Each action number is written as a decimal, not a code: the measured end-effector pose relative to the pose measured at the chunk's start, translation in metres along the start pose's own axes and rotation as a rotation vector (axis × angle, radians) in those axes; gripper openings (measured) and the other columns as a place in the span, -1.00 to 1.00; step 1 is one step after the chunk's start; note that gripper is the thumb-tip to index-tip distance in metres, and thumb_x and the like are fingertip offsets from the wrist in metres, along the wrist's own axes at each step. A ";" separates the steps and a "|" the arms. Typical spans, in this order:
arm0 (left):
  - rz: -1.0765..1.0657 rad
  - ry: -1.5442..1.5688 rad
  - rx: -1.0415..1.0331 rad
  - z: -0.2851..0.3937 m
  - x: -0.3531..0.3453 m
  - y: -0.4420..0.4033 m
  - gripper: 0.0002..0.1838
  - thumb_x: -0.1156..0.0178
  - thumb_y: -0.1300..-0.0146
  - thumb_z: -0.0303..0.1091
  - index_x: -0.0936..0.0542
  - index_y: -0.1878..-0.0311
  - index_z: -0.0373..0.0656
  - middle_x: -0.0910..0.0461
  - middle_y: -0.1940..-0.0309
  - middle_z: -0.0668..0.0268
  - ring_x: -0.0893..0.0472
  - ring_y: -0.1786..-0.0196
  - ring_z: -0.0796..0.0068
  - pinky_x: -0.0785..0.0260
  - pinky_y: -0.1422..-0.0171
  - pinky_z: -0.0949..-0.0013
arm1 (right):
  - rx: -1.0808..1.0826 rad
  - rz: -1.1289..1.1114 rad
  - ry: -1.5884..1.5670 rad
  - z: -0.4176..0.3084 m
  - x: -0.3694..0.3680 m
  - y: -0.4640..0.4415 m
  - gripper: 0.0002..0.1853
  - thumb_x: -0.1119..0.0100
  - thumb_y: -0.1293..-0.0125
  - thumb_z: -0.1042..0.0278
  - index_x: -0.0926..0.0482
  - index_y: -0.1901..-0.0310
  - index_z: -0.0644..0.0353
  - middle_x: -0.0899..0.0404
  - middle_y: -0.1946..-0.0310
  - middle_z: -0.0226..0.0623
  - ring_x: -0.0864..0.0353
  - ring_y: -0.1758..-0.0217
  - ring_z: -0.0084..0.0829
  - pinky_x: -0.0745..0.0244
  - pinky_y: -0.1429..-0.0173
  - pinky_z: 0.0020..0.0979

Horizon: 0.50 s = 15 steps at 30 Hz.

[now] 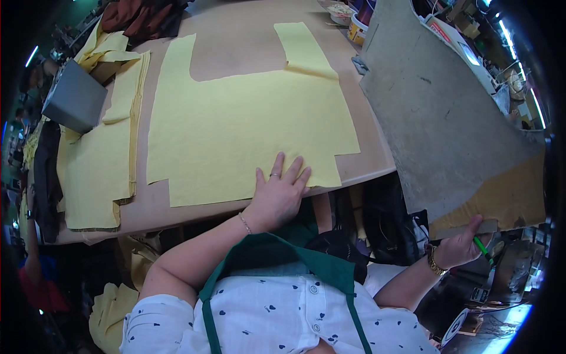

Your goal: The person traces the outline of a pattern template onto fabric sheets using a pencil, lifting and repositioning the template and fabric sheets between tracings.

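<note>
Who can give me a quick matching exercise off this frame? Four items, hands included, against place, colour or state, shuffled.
1. left hand
2. right hand
3. box
4. board

A. at the board's lower edge
B. grey with a brown lower corner
C. spread on the wide yellow cloth
D. plain grey, left of the wide cloth

Pairs: 1-C, 2-A, 3-D, 4-B

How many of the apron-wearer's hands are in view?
2: the left hand lies on yellow cloth; the right hand, partly hidden, holds a slim green object near the grey board's lower edge.
</note>
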<state>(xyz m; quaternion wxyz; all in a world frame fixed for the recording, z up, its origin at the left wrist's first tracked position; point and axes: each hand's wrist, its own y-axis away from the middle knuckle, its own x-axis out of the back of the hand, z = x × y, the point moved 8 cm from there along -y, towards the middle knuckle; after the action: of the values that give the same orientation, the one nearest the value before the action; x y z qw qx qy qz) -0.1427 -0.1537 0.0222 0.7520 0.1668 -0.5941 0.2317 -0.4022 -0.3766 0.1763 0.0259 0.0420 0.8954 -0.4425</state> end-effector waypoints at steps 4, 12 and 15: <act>-0.038 0.006 0.043 0.007 0.012 -0.018 -0.37 0.14 -0.19 0.11 -0.20 -0.22 -0.10 -0.03 -0.27 0.13 0.03 -0.33 -0.01 0.04 -0.15 -0.34 | 0.028 -0.069 -0.062 0.001 -0.006 0.001 -0.74 -0.05 -0.18 0.55 -0.42 0.08 0.40 -0.48 0.10 -0.15 -0.48 0.13 -0.48 -0.41 0.04 -0.50; -0.072 0.069 0.213 -0.047 0.016 -0.199 -0.33 0.23 -0.19 0.20 -0.17 -0.23 -0.06 -0.02 -0.28 0.21 0.07 -0.35 0.16 0.10 -0.23 -0.24 | -0.014 -0.045 -0.027 0.007 -0.003 0.001 -0.70 -0.05 -0.19 0.54 -0.37 0.04 0.43 -0.46 0.09 -0.12 -0.47 0.12 -0.45 -0.38 0.03 -0.46; 0.014 0.019 0.322 -0.073 0.017 -0.220 -0.37 0.22 -0.19 0.19 -0.20 -0.21 -0.02 -0.06 -0.26 0.23 0.03 -0.34 0.19 0.07 -0.24 -0.22 | -0.004 0.000 0.071 0.010 0.007 0.004 -0.68 -0.04 -0.20 0.51 -0.35 0.03 0.45 -0.45 0.08 -0.10 -0.46 0.10 -0.41 -0.38 0.01 -0.45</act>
<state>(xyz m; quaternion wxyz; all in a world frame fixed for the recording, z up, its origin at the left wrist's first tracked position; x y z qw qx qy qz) 0.0408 -0.2967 0.0268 0.7195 0.2787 -0.5432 0.3310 -0.4082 -0.3817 0.1665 -0.0058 0.0578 0.8967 -0.4387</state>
